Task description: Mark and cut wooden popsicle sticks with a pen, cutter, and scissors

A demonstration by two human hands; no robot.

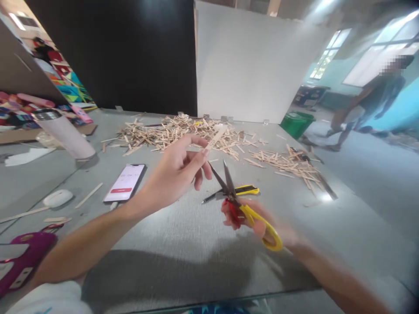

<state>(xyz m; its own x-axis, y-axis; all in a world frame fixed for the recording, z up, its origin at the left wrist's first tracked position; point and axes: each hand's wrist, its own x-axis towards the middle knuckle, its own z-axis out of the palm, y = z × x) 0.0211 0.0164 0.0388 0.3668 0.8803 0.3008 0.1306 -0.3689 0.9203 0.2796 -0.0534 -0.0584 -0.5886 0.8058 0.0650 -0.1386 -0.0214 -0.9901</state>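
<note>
My left hand [178, 172] is raised above the grey table [183, 244] and pinches a flat wooden stick [216, 137] between thumb and forefinger. My right hand [258, 222], blurred by motion, grips yellow and red scissors [244, 205] by the handles. Their blades point up and back, slightly apart, just below the stick. A yellow and black utility knife [240, 191] lies on the table right behind the scissors.
Heaps of wooden sticks [176, 131] lie at the back and at the right [291, 163]. A phone [125, 182], a white mouse [57, 198], a pink tumbler [63, 131] and a magenta object [22, 257] sit left. A person [369, 102] walks at far right near a green bin [296, 123].
</note>
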